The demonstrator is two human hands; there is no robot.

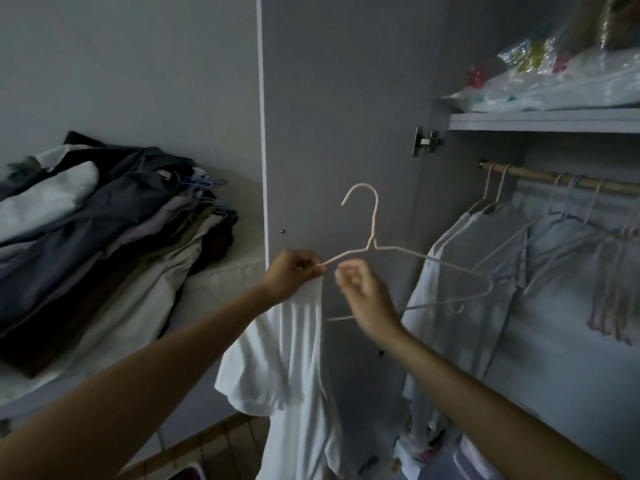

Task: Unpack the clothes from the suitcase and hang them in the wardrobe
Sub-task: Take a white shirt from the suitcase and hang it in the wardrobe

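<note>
Left hand (291,275) pinches hanger (375,249) and white shirt (294,344) | right hand (363,296) curled, blurred, grip unclear

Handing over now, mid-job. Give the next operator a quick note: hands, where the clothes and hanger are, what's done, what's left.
Left hand pinches the pink hanger's left arm together with the white garment, which hangs below it.
Right hand is blurred by the hanger; its grip is unclear.
Done: white clothes already hang on the wardrobe rail, beside spare hangers.
Left: finish hangering this garment, hook it on the rail, then work through the pile of clothes at left.
</note>
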